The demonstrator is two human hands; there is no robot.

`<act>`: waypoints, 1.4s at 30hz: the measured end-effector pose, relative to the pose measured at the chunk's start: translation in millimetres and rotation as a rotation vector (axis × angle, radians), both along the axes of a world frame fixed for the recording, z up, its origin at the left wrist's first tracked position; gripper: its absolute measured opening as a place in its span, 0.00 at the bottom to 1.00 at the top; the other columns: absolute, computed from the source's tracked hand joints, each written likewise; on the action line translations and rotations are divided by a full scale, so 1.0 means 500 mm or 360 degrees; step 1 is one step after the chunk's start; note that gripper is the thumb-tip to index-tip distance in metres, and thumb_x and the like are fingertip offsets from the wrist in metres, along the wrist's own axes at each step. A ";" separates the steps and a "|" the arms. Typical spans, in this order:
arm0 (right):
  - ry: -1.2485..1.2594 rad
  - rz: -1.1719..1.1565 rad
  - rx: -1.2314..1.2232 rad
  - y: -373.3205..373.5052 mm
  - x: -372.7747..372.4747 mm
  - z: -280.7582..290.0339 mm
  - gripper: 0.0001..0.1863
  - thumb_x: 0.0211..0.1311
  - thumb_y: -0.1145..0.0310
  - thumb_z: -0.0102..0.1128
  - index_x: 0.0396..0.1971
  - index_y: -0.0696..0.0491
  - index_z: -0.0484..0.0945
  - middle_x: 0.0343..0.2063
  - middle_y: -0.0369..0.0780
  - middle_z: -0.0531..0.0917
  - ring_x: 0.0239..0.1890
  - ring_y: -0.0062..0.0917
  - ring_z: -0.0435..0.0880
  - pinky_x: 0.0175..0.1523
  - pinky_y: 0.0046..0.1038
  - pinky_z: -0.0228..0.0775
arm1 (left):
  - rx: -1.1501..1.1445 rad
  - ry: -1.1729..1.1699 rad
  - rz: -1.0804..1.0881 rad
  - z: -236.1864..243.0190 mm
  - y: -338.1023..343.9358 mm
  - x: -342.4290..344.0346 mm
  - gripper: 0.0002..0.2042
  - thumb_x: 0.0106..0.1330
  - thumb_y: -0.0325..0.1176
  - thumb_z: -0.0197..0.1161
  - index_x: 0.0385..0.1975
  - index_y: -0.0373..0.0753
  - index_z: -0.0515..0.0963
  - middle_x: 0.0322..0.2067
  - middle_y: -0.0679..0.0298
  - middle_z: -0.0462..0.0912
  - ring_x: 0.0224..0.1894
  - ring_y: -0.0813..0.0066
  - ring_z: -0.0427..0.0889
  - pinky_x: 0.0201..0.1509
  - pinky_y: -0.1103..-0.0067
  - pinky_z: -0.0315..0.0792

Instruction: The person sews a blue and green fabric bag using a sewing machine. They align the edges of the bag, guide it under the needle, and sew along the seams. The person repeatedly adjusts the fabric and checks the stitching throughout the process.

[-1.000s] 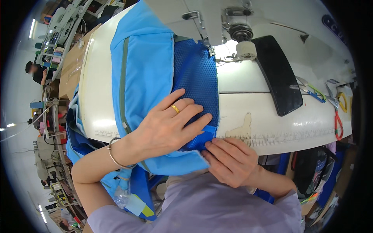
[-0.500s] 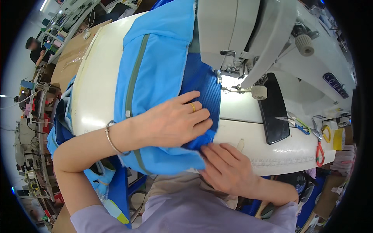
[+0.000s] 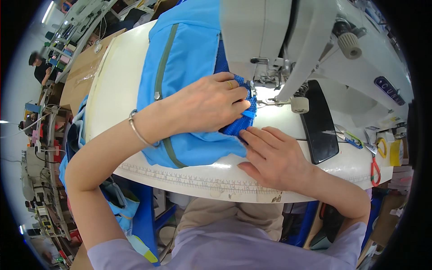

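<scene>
A light blue fabric piece [image 3: 186,54] with a grey-green zipper [image 3: 164,67] lies on the white sewing table, left of the needle area. Darker blue mesh fabric [image 3: 235,129] shows along its right side, close to the presser foot [image 3: 254,89] of the white sewing machine [image 3: 254,31]. My left hand [image 3: 207,102] is on the mesh with bent fingers closed on it; its thumb is hidden. A narrow bright blue strip [image 3: 248,114] shows by those fingertips. My right hand [image 3: 281,157] has its fingers stretched to the mesh's near edge, thumb apart.
A black phone-like slab [image 3: 320,130] lies right of the needle. Beyond it are thread snips [image 3: 351,139], red-handled scissors [image 3: 375,168] and a yellow roll [image 3: 396,153]. A measuring scale [image 3: 216,184] runs along the table's front edge. More blue fabric [image 3: 119,198] hangs at left.
Both hands and the fabric have moved away from me, toward the machine's far side. The left fingers have bent more. The table's front edge with its scale has come into sight.
</scene>
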State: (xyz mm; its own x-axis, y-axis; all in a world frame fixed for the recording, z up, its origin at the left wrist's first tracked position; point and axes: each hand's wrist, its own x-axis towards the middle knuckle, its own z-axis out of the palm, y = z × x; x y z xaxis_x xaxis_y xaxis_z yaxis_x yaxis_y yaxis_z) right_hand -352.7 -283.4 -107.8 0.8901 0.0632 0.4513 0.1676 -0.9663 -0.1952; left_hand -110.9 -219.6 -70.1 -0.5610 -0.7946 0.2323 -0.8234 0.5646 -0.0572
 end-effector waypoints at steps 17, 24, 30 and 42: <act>-0.0226 0.0032 -0.0046 -0.002 -0.004 -0.031 0.17 0.53 0.68 0.63 0.40 0.63 0.83 0.46 0.53 0.84 0.54 0.41 0.81 0.58 0.36 0.75 | -0.0040 0.0177 0.0198 -0.012 -0.003 -0.008 0.10 0.57 0.31 0.73 0.35 0.37 0.80 0.37 0.60 0.83 0.39 0.60 0.84 0.41 0.68 0.80; -0.0260 0.0014 0.0025 0.003 -0.002 -0.037 0.16 0.52 0.68 0.63 0.38 0.62 0.83 0.47 0.53 0.83 0.54 0.42 0.81 0.59 0.37 0.75 | -0.0368 0.0029 -0.0144 -0.037 0.003 -0.006 0.11 0.53 0.27 0.67 0.36 0.35 0.81 0.35 0.63 0.80 0.40 0.66 0.84 0.44 0.72 0.83; -0.0288 0.0004 0.0058 0.004 -0.002 -0.039 0.15 0.52 0.68 0.64 0.38 0.62 0.83 0.46 0.53 0.83 0.54 0.42 0.81 0.59 0.37 0.76 | -0.0199 -0.0022 -0.0208 -0.015 0.020 -0.006 0.18 0.52 0.26 0.66 0.45 0.32 0.83 0.40 0.58 0.82 0.42 0.61 0.86 0.50 0.67 0.84; -0.0269 0.0000 0.0043 0.007 -0.004 -0.035 0.15 0.51 0.70 0.65 0.38 0.62 0.83 0.47 0.52 0.83 0.54 0.42 0.81 0.60 0.38 0.75 | -0.0449 -0.0123 -0.0087 -0.046 0.020 -0.014 0.17 0.51 0.27 0.67 0.43 0.34 0.84 0.40 0.59 0.83 0.38 0.66 0.86 0.36 0.74 0.83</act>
State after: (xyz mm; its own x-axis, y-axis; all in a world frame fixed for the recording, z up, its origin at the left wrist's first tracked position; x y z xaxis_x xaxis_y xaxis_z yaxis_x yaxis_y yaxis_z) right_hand -354.9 -279.7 -125.1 0.8015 0.0490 0.5960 0.2001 -0.9612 -0.1901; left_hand -117.7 -209.8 -93.2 -0.6257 -0.6729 0.3947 -0.7794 0.5607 -0.2795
